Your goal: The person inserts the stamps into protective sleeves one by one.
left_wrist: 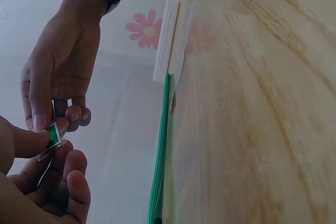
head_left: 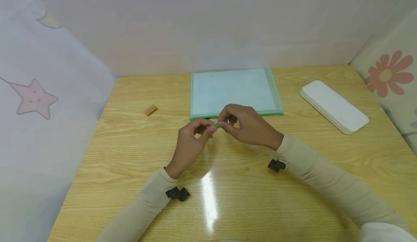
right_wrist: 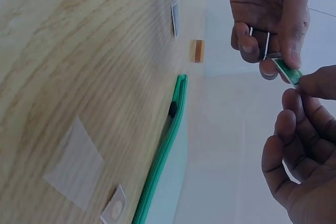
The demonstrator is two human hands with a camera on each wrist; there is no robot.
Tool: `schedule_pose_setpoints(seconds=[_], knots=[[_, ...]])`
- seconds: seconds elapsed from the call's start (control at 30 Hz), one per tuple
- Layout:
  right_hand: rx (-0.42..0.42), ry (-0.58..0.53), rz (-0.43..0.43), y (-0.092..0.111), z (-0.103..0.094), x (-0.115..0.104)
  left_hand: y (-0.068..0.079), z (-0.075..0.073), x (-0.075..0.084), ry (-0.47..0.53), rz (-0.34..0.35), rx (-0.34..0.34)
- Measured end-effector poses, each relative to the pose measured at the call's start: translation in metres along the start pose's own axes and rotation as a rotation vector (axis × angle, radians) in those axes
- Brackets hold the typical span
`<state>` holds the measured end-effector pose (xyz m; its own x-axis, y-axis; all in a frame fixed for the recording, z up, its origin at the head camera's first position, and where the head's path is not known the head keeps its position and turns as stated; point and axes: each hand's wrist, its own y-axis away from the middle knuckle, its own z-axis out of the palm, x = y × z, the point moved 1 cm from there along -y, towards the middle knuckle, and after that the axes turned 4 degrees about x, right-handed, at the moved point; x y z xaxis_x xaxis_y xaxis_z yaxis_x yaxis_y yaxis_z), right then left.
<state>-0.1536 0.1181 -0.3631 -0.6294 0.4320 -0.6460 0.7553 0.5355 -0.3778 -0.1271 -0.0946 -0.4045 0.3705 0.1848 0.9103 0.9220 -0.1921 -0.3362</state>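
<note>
Both hands meet above the table, in front of a green-edged pouch (head_left: 232, 92). Between them is a small green stamp (head_left: 216, 126) with a pale, toothed-looking edge, tilted in the air. My left hand (head_left: 190, 144) pinches it between thumb and fingers. From the other side my right hand (head_left: 249, 124) pinches its edge with thumb and forefinger. In the left wrist view, a glint of something clear shows beside the stamp (left_wrist: 53, 136); I cannot tell what it is. The fingers hide part of the stamp (right_wrist: 287, 71) in the right wrist view.
A white case (head_left: 333, 106) lies at the right. At the left sits a small orange, brown and grey block (head_left: 151, 110). Low on the wood, the right wrist view shows a translucent square sheet (right_wrist: 76, 163), a pale toothed-edged stamp (right_wrist: 114, 205) and another small flat piece (right_wrist: 175, 19).
</note>
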Motion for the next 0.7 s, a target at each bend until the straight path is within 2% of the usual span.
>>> schedule_pose_setpoints(seconds=[0.13,0.37,0.6,0.7], knots=[[-0.021,0.035,0.005,0.000,-0.004,0.000,0.000,0.000,0.000,-0.044,0.001,-0.010],[-0.031,0.024,-0.001,0.001,-0.004,0.002,0.001,-0.001,0.001,-0.065,0.024,-0.025],[-0.042,0.002,0.021,0.002,-0.003,0.006,0.000,0.000,0.000,-0.132,-0.094,-0.098],[-0.032,0.010,0.029,0.002,-0.005,0.010,-0.001,0.000,-0.002,-0.177,-0.116,-0.129]])
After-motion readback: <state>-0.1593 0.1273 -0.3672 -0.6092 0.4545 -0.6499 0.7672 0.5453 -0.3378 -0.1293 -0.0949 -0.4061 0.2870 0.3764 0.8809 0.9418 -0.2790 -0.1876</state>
